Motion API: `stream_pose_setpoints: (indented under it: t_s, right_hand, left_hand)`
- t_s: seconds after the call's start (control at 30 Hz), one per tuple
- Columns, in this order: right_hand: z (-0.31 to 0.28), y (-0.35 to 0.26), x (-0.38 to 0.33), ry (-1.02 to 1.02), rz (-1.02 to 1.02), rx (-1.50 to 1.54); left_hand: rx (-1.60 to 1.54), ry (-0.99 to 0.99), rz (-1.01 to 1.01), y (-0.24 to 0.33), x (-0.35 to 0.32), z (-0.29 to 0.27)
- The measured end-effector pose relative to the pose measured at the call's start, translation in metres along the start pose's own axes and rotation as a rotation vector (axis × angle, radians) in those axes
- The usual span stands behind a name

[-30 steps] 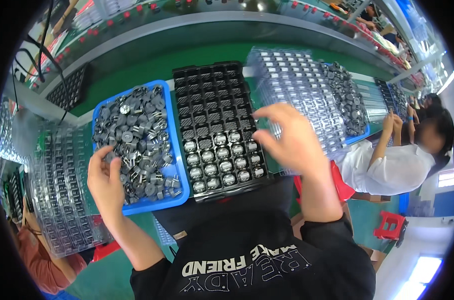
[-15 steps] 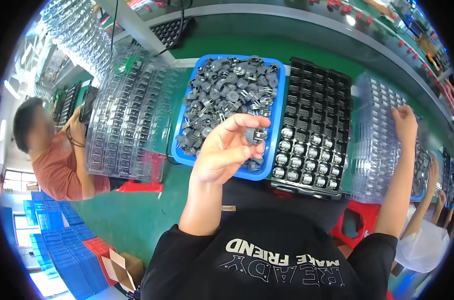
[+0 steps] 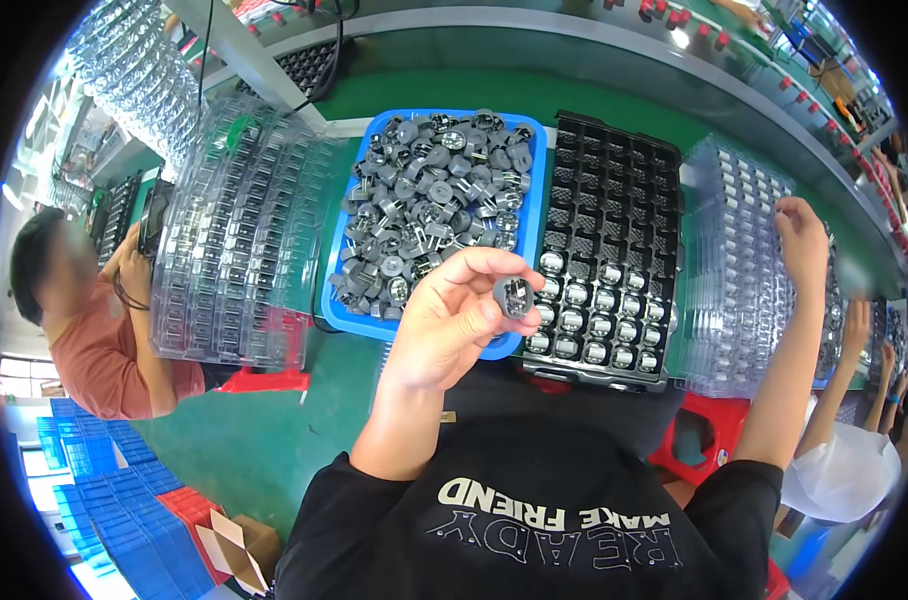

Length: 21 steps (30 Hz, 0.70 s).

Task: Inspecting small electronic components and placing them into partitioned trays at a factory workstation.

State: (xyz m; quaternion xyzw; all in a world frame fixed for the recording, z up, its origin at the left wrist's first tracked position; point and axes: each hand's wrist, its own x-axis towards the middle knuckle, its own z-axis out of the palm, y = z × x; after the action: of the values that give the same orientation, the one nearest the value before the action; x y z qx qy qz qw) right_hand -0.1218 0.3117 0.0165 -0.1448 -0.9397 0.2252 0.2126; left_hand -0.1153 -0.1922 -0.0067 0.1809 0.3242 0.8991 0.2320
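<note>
My left hand (image 3: 464,315) is closed in a pinch around a grey round plastic part with metal pins (image 3: 515,297), its pin side turned up. It is raised over the front right corner of a blue bin (image 3: 331,300), which is heaped with similar grey parts (image 3: 429,190). Far to the right, my right hand (image 3: 802,240) reaches to the right edge of a stack of clear plastic trays (image 3: 709,345) holding small silvery pieces. Its fingers are bent together, and whatever lies between them cannot be made out.
A black cell tray (image 3: 599,215) lies right of the bin, its near rows filled with shiny pieces. Left of the bin stands another stack of clear trays (image 3: 229,240). A person (image 3: 109,330) sits at the left; other people's arms (image 3: 854,345) show at the right. A red stool (image 3: 709,440) stands below.
The grey part in my left hand has turned, showing more of its pin face. My right hand has shifted slightly, its fingers drawn along the tray edge. The whole view has slid a little.
</note>
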Motion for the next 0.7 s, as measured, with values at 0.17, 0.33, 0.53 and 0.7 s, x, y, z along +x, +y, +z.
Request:
stream_pose_setpoints:
  t_s: [0.17,0.33,0.53,0.7]
  right_hand:
    - [-0.023,-0.116,-0.069,-0.036,-0.099,0.527]
    - [0.023,-0.221,-0.154,-0.200,-0.122,0.868]
    - [0.059,-0.241,-0.161,-0.056,-0.400,0.803]
    - [0.062,-0.246,-0.161,-0.027,-0.468,0.748]
  left_hand:
    - [0.180,0.064,0.028,-0.014,-0.001,0.013]
    - [0.177,0.108,0.020,-0.026,0.004,0.026]
    - [0.217,0.023,0.109,-0.030,0.002,0.028]
    - [0.228,0.030,0.113,-0.029,0.000,0.029]
